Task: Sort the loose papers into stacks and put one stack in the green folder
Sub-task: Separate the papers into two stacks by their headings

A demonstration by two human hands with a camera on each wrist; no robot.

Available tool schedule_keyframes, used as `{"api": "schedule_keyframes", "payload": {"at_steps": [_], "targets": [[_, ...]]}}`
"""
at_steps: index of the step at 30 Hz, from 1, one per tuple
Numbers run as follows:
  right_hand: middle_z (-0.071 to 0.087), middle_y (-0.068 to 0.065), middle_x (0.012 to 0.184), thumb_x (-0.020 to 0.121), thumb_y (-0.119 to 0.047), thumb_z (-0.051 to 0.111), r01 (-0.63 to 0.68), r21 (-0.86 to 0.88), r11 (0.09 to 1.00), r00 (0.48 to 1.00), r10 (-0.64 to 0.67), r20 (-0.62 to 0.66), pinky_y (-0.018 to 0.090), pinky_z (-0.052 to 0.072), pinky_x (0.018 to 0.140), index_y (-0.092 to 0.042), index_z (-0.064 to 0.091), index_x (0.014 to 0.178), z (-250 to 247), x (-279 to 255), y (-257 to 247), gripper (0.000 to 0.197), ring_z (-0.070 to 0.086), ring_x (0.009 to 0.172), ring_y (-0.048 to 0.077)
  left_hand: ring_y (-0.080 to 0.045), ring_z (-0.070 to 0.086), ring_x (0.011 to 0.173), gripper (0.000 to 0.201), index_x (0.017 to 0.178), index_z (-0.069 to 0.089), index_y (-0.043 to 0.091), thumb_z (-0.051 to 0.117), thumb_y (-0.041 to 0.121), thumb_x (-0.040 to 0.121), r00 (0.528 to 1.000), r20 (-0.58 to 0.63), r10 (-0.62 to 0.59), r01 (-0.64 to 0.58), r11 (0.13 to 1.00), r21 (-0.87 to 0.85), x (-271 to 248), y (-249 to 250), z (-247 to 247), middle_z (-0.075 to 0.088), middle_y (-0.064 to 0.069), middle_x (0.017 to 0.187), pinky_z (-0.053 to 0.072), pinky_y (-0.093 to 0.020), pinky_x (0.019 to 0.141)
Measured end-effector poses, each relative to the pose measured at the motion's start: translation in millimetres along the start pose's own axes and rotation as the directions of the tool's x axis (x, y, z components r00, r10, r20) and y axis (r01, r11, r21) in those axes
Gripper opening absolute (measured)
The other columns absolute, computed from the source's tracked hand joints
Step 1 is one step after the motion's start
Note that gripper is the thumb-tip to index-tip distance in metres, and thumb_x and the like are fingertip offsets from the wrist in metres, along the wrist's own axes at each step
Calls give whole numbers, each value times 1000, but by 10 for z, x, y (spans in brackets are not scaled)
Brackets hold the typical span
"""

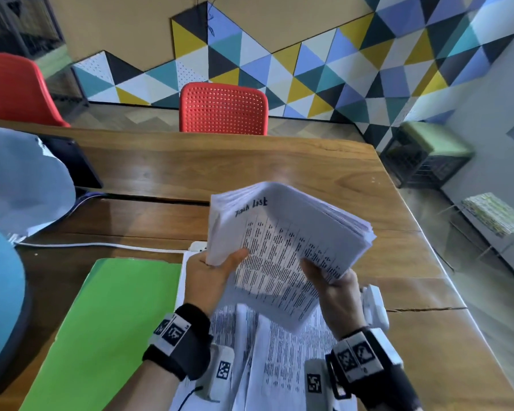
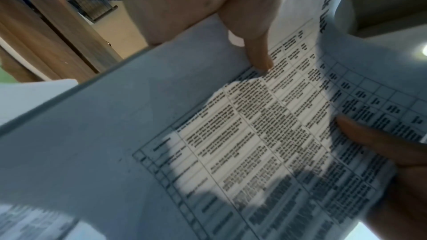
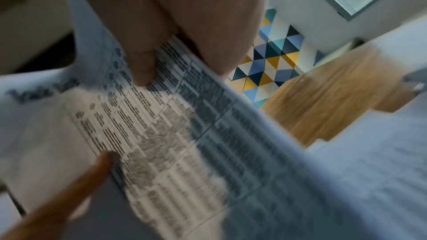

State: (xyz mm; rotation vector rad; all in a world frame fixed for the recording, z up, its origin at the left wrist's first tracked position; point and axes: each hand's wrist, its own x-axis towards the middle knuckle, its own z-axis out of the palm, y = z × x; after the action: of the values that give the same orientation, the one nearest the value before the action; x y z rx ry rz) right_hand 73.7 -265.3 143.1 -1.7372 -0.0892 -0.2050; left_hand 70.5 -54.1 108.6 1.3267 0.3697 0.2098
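My fingers grip one thick paper stack (image 1: 282,232) above the table (image 1: 309,161): left hand (image 1: 208,277) and right hand (image 1: 336,289) each pinching one near edge. Green folder (image 1: 107,327) lies left.

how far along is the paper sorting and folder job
Partly done: both hands, left hand and right hand, grip one thick paper stack above the table. More loose papers lie unsorted beneath. The green folder lies closed, with nothing visibly put in yet.
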Motion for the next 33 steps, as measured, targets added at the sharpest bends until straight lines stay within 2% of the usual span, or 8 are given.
{"api": "schedule_keyframes", "payload": {"at_steps": [6, 12, 17, 19, 21, 25, 29, 33], "targets": [[75, -7, 79, 82, 2, 71, -205, 32, 978, 977, 202, 71, 28, 55, 66, -4, 70, 88, 97, -175, 459, 8, 68, 75, 4, -15, 75, 84, 42, 98, 72, 12, 88, 28, 63, 990, 97, -104, 103, 995, 10, -197, -248, -92, 79, 1, 87, 58, -24, 67], [74, -6, 73, 86, -8, 70, -200, -85, 976, 966, 210, 147, 13, 51, 62, -2, 72, 87, 63, -15, 535, 6, 64, 67, -1, 0, 71, 71, 17, 94, 73, 11, 75, 22, 81, 997, 57, -59, 47, 982, 182, -29, -196, -131, 75, 5, 79, 52, -12, 59], [73, 4, 96, 88, -27, 69, -307, -234, 922, 947, 322, 25, 37, 58, 79, -13, 65, 103, -65, -42, 761, 21, 70, 85, 16, -10, 74, 76, 46, 80, 79, 14, 83, 55, 60, 991, -11, -130, 129, 965, 226, 68, -378, -626, 79, 2, 82, 55, -21, 71], [68, 9, 114, 88, -32, 67, -503, -435, 747, 863, 462, -204, 42, 53, 93, -11, 60, 117, -345, -148, 1051, 37, 66, 99, 22, -15, 64, 60, 57, 71, 76, 8, 80, 62, 52, 971, -120, -207, 233, 931, 280, 29, -507, -966, 75, 1, 70, 48, -24, 62], [63, 15, 125, 86, -33, 70, -722, -481, 497, 686, 603, -407, 42, 46, 100, -7, 54, 127, -613, -304, 1267, 52, 61, 111, 30, -14, 48, 52, 49, 66, 71, 6, 82, 54, 64, 936, -227, -269, 334, 881, 336, -92, -618, -1273, 66, -4, 61, 37, -23, 54], [60, 19, 125, 77, -37, 78, -833, -413, 368, 531, 740, -412, 38, 43, 100, -2, 52, 126, -741, -477, 1462, 66, 58, 116, 33, -9, 19, 45, 49, 55, 39, 19, 75, 39, 80, 871, -321, -372, 484, 760, 433, -348, -758, -1530, 22, 7, 43, 18, -18, 47], [62, 14, 110, 70, -37, 84, -811, -438, 388, 546, 771, -328, 36, 44, 94, -3, 55, 120, -670, -494, 1493, 68, 59, 101, 29, -9, 20, 46, 48, 58, 40, 16, 74, 42, 81, 863, -307, -400, 503, 724, 472, -354, -851, -1576, 20, 8, 44, 19, -20, 50], [68, 12, 98, 77, -27, 80, -700, -526, 483, 686, 660, -306, 34, 48, 83, -8, 57, 103, -560, -502, 1339, 40, 63, 87, 27, -9, 18, 40, 47, 60, 40, 17, 74, 41, 81, 878, -284, -384, 477, 739, 476, -345, -877, -1595, 17, 11, 43, 19, -20, 47]]}}
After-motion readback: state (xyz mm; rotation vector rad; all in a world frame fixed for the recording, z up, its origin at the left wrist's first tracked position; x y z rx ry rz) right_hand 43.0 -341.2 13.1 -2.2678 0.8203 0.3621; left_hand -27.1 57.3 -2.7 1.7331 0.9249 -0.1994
